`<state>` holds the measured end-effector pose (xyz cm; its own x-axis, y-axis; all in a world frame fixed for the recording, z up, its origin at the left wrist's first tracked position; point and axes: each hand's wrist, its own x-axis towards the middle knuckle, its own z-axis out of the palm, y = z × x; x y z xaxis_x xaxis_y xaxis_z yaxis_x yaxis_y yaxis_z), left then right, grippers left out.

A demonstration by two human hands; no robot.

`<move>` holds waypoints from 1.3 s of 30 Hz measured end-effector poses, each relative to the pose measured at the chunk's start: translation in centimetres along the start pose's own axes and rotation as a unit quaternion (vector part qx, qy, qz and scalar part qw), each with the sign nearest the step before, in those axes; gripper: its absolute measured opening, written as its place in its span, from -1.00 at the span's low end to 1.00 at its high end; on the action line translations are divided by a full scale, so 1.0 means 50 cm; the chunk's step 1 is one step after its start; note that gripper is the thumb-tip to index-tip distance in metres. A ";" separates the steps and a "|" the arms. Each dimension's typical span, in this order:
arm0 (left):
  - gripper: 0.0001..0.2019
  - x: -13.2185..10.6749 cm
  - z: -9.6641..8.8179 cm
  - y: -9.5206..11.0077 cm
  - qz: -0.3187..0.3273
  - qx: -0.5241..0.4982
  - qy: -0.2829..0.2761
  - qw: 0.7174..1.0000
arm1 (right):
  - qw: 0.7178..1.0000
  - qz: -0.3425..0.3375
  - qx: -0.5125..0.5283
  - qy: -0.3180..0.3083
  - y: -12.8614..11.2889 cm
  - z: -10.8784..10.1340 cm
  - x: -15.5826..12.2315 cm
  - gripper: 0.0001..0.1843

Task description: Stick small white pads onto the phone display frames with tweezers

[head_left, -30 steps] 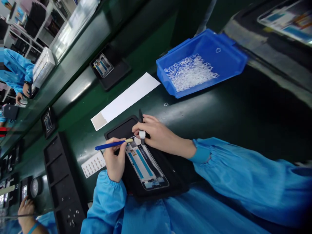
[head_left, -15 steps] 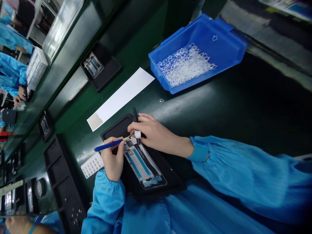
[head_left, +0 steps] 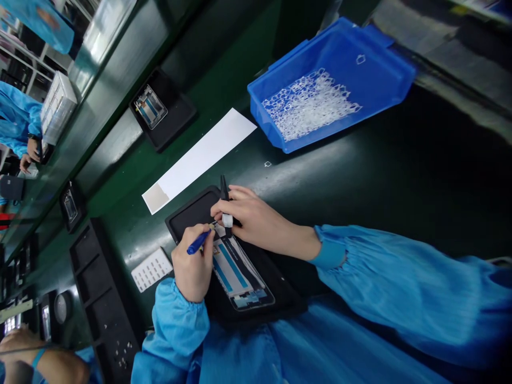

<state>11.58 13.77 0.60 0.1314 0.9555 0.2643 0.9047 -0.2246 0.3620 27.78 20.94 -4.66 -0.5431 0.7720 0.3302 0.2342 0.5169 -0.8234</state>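
Note:
My left hand [head_left: 194, 269] is closed around a slim blue pen-like tool [head_left: 198, 242] with a pale tip, held over the upper end of an opened phone [head_left: 236, 274]. Across from it, my right hand [head_left: 264, 226] pinches black tweezers [head_left: 224, 188] wrapped with a white band. The tweezers' lower end comes down at the phone's top edge; what lies at their tips is too small to make out. Blue strips and a ribbon-like part show inside the phone. It lies in a black tray [head_left: 282, 290], partly covered by both hands.
A blue bin [head_left: 384, 80] of thin white frames stands at the back right, and one loose frame [head_left: 268, 164] lies before it. Left are a white paper strip [head_left: 204, 157], a card of small parts [head_left: 152, 269] and a black compartment tray [head_left: 94, 266]. Other people's hands are farther left.
My left hand has shifted right, closer to my right hand, and the blue tool has turned to point more steeply. My right hand keeps its tweezers in nearly the same place.

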 end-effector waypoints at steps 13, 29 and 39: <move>-0.92 -0.005 0.011 -0.022 -0.070 -0.100 0.004 0.993 | 1.000 -0.008 -0.020 0.019 0.006 0.013 -0.001 -0.65; -0.66 -0.011 0.015 -0.031 -0.299 -0.362 0.135 0.872 | 0.999 0.022 0.031 0.020 -0.006 0.003 0.003 -0.77; -0.65 -0.008 0.013 -0.031 -0.300 -0.386 0.108 0.866 | 0.984 0.054 0.166 0.039 -0.004 0.019 0.000 -0.87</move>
<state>10.40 13.85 -0.66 -0.4225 0.9051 -0.0481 0.2327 0.1596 0.9594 26.99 20.47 -4.91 -0.4628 0.8485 0.2567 0.0034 0.2913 -0.9566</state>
